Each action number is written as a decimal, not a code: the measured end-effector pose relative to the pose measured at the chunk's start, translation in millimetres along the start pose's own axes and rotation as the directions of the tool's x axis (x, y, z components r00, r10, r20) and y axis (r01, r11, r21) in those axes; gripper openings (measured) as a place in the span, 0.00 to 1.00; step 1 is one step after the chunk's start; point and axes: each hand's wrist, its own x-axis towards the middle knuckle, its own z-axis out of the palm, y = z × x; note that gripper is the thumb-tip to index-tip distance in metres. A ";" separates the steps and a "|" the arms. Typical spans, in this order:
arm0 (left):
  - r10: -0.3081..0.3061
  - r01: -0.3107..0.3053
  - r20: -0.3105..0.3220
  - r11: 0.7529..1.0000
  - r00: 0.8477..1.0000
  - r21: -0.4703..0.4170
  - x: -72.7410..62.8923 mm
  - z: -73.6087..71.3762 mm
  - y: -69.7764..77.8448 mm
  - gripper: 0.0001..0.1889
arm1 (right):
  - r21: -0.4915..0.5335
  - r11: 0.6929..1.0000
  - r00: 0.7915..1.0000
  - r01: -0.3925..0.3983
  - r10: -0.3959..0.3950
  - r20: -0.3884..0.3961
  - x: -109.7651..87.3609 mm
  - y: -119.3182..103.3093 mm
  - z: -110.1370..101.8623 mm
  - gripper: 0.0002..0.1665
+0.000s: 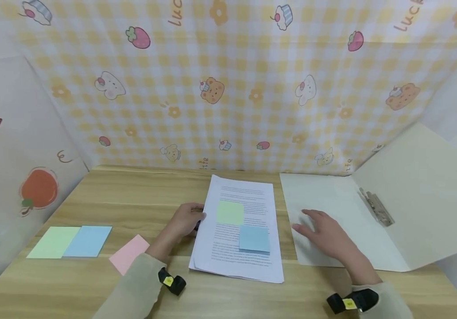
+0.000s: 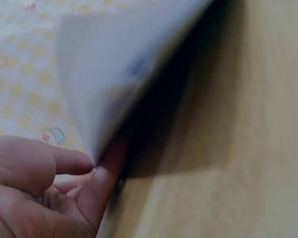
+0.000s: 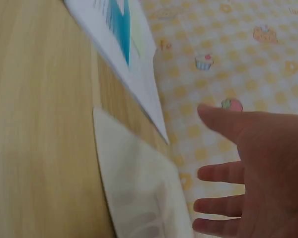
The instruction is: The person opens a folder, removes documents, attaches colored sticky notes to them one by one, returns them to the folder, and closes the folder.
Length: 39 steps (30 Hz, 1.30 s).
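Note:
My left hand point(image 1: 186, 220) pinches the left edge of a stack of printed paper point(image 1: 228, 259) between thumb and fingers. In the left wrist view, the stack point(image 2: 84, 64) slants up off the table, a dark shadow beneath it. A green sticky note point(image 1: 230, 212) and a blue sticky note point(image 1: 254, 238) lie on the top sheet, the blue one lower right. Fingers spread, my right hand point(image 1: 326, 235) is over the left cover of an open white folder point(image 1: 316, 195), holding nothing. The folder's metal clip point(image 1: 377, 208) sits near the fold.
Toward the table's left side lie a green sheet point(image 1: 53, 242), a blue sheet point(image 1: 87, 241) overlapping it, and a pink sheet point(image 1: 129, 254) beside my left sleeve. The folder's right cover point(image 1: 427, 190) stands tilted up. A checked cloth point(image 1: 232, 124) hangs behind the wooden table point(image 1: 145, 186).

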 end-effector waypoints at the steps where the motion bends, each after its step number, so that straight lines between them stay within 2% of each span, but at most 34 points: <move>1: 0.004 -0.004 0.010 1.000 1.000 -0.013 1.0 -1.1 -1.7 0.22 | 0.007 1.000 1.000 -0.011 0.010 0.007 -0.9 6.5 -1.7 0.48; 5: 0.014 -0.010 0.057 0.997 0.998 -0.077 3.8 -6.1 -6.9 0.22 | -0.019 0.999 0.999 -0.042 0.043 0.026 -4.3 36.2 -6.7 0.56; 9: 0.022 -0.013 0.090 0.995 0.996 -0.101 3.8 -8.2 -7.9 0.23 | -0.098 0.993 0.998 -0.063 0.065 0.022 -10.7 67.5 -11.6 0.59; 13: 0.020 -0.012 0.088 0.995 0.996 -0.095 3.5 -8.3 -7.9 0.23 | -0.148 0.987 0.997 -0.063 0.068 0.033 -19.9 92.8 -16.9 0.60; 17: 0.023 -0.015 0.089 0.995 0.996 -0.095 4.9 -7.5 -7.7 0.23 | -0.127 0.991 0.998 -0.044 0.050 0.046 -30.5 110.3 -22.3 0.62; 27: 0.014 -0.005 0.096 0.996 0.995 -0.094 4.9 -7.2 -6.9 0.23 | -0.172 0.985 0.999 0.019 -0.013 0.035 -46.3 127.4 -17.5 0.64; 34: 0.017 -0.007 0.105 0.995 0.994 -0.098 4.7 -7.0 -6.3 0.23 | -0.180 0.983 0.996 -0.034 0.049 0.076 -44.0 128.0 -15.1 0.63; 39: 0.026 -0.016 0.099 0.994 0.995 -0.106 5.0 -6.7 -7.0 0.23 | -0.166 0.985 0.996 -0.049 0.062 0.071 -43.0 125.4 -9.5 0.63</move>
